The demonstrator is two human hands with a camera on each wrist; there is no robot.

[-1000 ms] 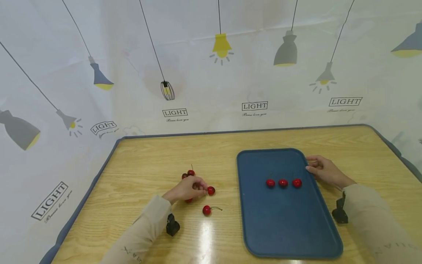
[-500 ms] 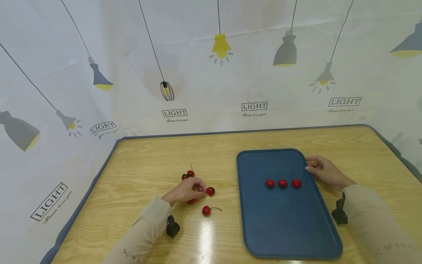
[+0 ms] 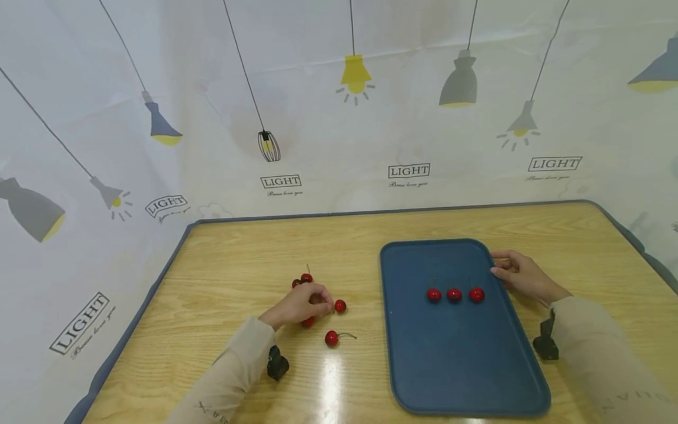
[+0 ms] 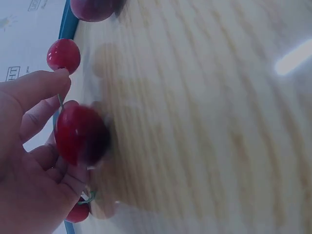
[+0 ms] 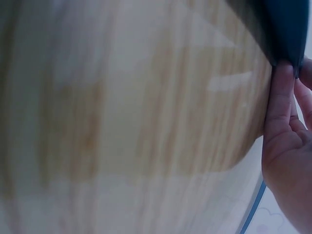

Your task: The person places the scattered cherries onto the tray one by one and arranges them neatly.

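Note:
My left hand (image 3: 304,303) is low over the table's left part. Its thumb and finger pinch the stem of a cherry (image 3: 340,305), whose red fruit sits just past the fingertips; in the left wrist view a bit of green stem shows below them. Other cherries lie beneath and behind the hand, partly hidden, including a dark red cherry (image 4: 80,134) and a cherry at the back (image 3: 306,278). One cherry with a long stem (image 3: 331,338) lies in front. My right hand (image 3: 524,275) grips the right rim of the blue tray (image 3: 461,365), thumb and fingers on its edge.
On the tray's upper half, three cherries (image 3: 454,295) stand in a row. The wooden table (image 3: 238,247) ends at a printed white cloth (image 3: 339,129) with lamp pictures behind and at the sides.
The cherry at my left fingertips has turned and shifted very slightly. A cherry under that hand has moved a little to the right. My right hand and the tray have stayed put.

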